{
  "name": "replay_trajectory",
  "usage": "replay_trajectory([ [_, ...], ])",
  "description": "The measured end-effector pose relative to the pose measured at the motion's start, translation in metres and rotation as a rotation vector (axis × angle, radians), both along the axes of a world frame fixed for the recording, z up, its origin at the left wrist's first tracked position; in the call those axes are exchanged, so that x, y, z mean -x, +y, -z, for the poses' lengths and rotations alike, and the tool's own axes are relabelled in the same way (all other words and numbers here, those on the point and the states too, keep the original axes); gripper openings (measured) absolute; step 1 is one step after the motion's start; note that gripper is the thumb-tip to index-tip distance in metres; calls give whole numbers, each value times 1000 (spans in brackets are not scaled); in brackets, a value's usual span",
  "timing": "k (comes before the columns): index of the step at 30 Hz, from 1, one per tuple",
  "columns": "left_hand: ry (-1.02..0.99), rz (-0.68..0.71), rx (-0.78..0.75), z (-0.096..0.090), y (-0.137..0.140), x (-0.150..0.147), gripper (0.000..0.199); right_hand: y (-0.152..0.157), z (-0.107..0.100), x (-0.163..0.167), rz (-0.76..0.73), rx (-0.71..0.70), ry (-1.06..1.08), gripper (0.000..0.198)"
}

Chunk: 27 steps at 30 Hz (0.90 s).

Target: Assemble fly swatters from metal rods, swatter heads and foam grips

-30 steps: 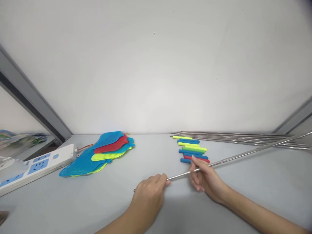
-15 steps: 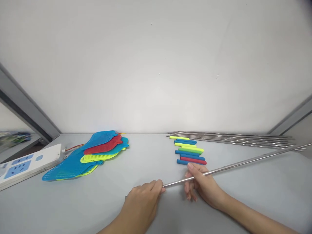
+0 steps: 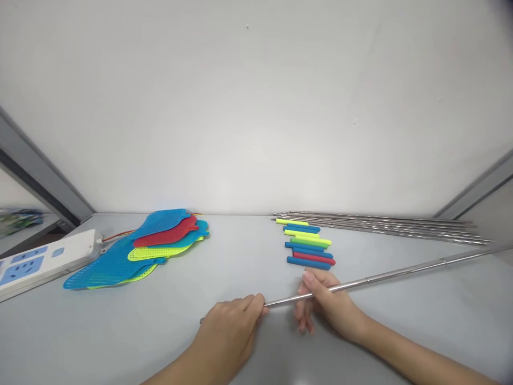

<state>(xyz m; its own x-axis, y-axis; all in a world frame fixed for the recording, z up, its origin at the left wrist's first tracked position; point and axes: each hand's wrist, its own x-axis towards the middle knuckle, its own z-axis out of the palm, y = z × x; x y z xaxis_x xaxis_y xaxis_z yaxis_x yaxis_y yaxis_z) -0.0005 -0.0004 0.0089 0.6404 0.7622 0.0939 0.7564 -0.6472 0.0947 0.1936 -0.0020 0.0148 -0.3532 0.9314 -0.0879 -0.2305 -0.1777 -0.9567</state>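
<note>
A long silver telescopic rod (image 3: 404, 268) slants across the front of the table, its thicker end running off to the right edge. My left hand (image 3: 232, 323) is wrapped around the thin end, with a short tip poking out on its left. Farther along, my right hand (image 3: 326, 302) holds the rod between thumb and fingers, the lower fingers curled loosely beneath. Just beyond the right hand lies a column of coloured plastic tubes, among them a red tube (image 3: 312, 258) and a blue tube (image 3: 308, 263).
Several more metal rods (image 3: 385, 224) lie along the wall at the back right. Perforated fly swatter heads (image 3: 164, 235) in blue, red and yellow overlap at the left. Beside them is a white power strip (image 3: 48, 262). Grey frame posts (image 3: 476, 187) stand at both sides.
The rod's far right end has dipped slightly. Both hands keep their hold with almost no shift, and the whole view has moved a little.
</note>
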Motion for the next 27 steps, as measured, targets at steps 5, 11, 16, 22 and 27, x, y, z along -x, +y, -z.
replay_trajectory([
  [5,10,60,24,-4,-2,-3,19,-5,-3,5,-38,-23,-36,28],
  [11,-4,66,52,-6,-2,-3,18,-6,-2,3,-39,-43,-45,27],
  [16,-33,89,52,-6,-3,-2,17,-6,-2,2,-64,-56,-54,27],
  [22,-45,47,-13,-5,-3,-6,22,-3,-4,1,45,-10,-80,29],
  [27,-52,3,-31,-7,-3,-8,25,-4,-1,-4,136,19,38,32],
])
